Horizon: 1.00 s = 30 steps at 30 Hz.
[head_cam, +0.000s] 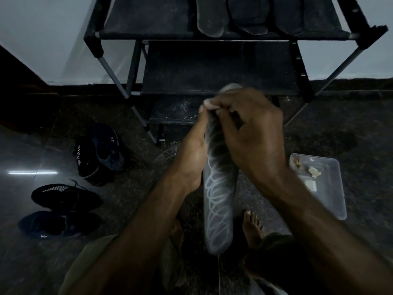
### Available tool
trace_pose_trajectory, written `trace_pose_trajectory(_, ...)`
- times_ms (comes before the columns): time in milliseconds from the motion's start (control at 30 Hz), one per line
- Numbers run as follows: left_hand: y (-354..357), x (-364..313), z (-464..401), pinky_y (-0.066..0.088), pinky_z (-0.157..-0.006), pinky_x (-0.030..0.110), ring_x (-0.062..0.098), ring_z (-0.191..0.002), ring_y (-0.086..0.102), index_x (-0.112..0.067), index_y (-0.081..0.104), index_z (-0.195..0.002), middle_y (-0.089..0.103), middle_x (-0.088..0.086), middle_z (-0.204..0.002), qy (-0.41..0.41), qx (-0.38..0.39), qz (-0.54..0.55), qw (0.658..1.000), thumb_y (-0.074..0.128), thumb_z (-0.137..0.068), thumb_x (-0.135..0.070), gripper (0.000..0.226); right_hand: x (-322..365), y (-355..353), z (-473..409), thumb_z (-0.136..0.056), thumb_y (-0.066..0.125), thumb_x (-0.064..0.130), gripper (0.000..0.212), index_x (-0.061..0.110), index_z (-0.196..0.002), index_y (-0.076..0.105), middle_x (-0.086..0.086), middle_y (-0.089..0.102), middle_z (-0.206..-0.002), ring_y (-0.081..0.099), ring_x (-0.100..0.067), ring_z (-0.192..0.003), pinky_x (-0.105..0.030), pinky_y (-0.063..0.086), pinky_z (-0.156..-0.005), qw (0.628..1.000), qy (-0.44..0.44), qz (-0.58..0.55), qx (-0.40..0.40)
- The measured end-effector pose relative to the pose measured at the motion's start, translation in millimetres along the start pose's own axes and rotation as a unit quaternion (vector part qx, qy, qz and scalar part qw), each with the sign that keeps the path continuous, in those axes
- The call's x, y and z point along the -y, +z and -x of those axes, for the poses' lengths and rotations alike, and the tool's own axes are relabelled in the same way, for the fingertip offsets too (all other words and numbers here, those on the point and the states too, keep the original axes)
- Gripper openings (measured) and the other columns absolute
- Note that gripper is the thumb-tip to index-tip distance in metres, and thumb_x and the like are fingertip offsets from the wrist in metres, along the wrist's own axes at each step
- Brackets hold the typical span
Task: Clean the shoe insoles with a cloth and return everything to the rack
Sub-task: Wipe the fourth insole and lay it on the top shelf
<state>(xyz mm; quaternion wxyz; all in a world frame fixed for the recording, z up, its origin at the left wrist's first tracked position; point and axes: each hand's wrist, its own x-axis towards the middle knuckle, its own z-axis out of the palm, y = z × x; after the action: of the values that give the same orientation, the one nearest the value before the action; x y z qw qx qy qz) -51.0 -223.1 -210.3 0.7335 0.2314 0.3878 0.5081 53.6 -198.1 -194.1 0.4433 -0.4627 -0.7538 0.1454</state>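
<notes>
While black shoes [70, 195] lie on the floor at left, left hand [191, 154] grips the grey looped-pattern insole [218, 201] from its side, held above the floor before the rack [219, 67]. Right hand [251, 133] pinches a cloth [230, 87] on its top end. Clear tray [331, 188] sits right.

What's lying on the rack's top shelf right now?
On the top shelf lie several dark insoles, side by side, ends overhanging the front edge. The frame cuts off their far ends, so the count is uncertain.
</notes>
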Motion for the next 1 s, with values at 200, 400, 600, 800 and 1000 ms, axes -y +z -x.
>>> trace_pose_trajectory(200, 1.0, 2.3, 0.6, 0.05, -0.09, 0.034, 0.02, -0.109, 0.064, -0.016, 0.061, -0.123, 0.069, 0.005, -0.113, -0.01, 0.012, -0.042, 0.999, 0.022, -0.103, -0.049, 0.054, -10.3, -11.2, -8.7, -0.09, 0.065, 0.003, 0.013, 0.009, -0.1, 0.072, 0.001, 0.066, -0.1, 0.062, -0.008, -0.093, -0.014, 0.048, -0.084, 1.0, 0.024, -0.005, -0.017)
trace_pose_trajectory(400, 0.2, 2.7, 0.7, 0.051, -0.095, 0.037, 0.021, -0.113, 0.064, -0.022, 0.063, -0.121, 0.069, 0.006, -0.118, -0.018, -0.009, -0.098, 0.995, 0.017, -0.1, -0.057, 0.061, -12.4, -9.5, -6.4, -0.09, 0.064, 0.002, 0.013, 0.007, -0.1, 0.07, 0.001, 0.068, -0.099, 0.064, -0.005, -0.093, -0.017, 0.051, -0.084, 0.998, 0.056, -0.035, -0.022)
trace_pose_trajectory(600, -5.2, -9.4, 2.5, 0.051, -0.096, 0.033, 0.02, -0.118, 0.062, -0.01, 0.057, -0.13, 0.065, 0.012, -0.126, 0.038, -0.044, -0.045, 0.997, 0.007, -0.096, -0.064, 0.08, 9.8, 8.5, 7.3, -0.09, 0.066, 0.006, 0.012, 0.009, -0.1, 0.072, 0.0, 0.071, -0.096, 0.062, -0.007, -0.092, -0.019, 0.05, -0.084, 0.998, -0.015, -0.042, 0.045)
trace_pose_trajectory(800, -3.7, -3.9, -1.0, 0.044, -0.106, 0.048, 0.029, -0.119, 0.06, -0.015, 0.062, -0.126, 0.065, 0.015, -0.125, -0.032, -0.002, -0.078, 0.996, 0.011, -0.088, -0.075, 0.087, -14.8, -7.0, -6.3, -0.091, 0.064, 0.005, 0.013, 0.009, -0.101, 0.07, -0.002, 0.066, -0.102, 0.061, -0.008, -0.092, -0.012, 0.047, -0.083, 0.999, 0.049, -0.011, 0.0)
trace_pose_trajectory(1000, -12.2, -7.2, -4.4, 0.047, -0.102, 0.039, 0.024, -0.122, 0.059, -0.01, 0.054, -0.133, 0.064, 0.012, -0.127, 0.015, -0.005, -0.009, 1.0, 0.014, -0.095, -0.066, 0.079, 4.6, 6.4, 7.2, -0.091, 0.064, 0.005, 0.013, 0.008, -0.1, 0.071, -0.002, 0.069, -0.099, 0.063, -0.01, -0.092, -0.022, 0.052, -0.083, 0.998, 0.026, -0.043, 0.042)
